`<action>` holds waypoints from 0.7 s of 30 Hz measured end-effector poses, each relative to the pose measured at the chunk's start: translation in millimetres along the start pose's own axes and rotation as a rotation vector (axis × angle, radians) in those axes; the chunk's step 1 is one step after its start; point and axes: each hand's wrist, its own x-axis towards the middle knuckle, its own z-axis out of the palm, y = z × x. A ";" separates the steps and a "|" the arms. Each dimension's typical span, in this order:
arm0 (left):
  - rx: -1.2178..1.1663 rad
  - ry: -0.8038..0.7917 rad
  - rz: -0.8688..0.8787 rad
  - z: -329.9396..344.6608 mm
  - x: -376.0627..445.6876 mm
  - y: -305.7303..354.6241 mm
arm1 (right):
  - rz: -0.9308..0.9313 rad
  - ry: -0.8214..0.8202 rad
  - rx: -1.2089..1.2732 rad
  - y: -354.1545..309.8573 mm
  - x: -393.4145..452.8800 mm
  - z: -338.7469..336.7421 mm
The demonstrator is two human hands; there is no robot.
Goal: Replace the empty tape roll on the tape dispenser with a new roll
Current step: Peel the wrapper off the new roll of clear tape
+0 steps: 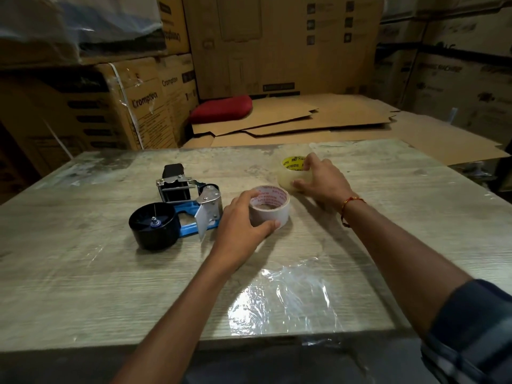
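The tape dispenser (177, 206) lies on its side at the table's left middle: blue frame, black bare hub, black handle, metal blade guard. Just right of it stands a thin, nearly empty roll (273, 210) with a white core and red print. My left hand (243, 220) wraps around it, thumb at the front and fingers at the back. Farther right and back sits a full clear tape roll (291, 173) with a yellow core label. My right hand (321, 181) grips it from the right side.
The wooden table (110, 286) is covered with shiny clear film (285, 297) near the front edge. Flattened cardboard sheets (304, 120) and a red cushion (221, 108) lie behind it. Stacked cartons (124, 106) wall the back and left.
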 end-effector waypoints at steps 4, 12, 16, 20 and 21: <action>-0.092 0.003 -0.031 -2.4 -1.3 1.0 | -0.006 0.010 0.025 -0.4 -19.2 -9.3; -0.160 0.016 -0.056 -4.3 -3.0 3.4 | 0.036 -0.077 0.982 5.8 -112.4 -51.5; -0.063 -0.009 0.000 -4.7 -6.0 5.8 | 0.045 -0.119 1.095 -2.5 -155.4 -77.4; 0.281 0.023 0.143 -4.1 -24.4 18.1 | 0.040 -0.175 1.102 -8.7 -189.6 -89.6; 0.346 0.041 0.196 -3.2 -31.5 21.6 | 0.037 -0.178 1.101 -10.2 -195.7 -90.5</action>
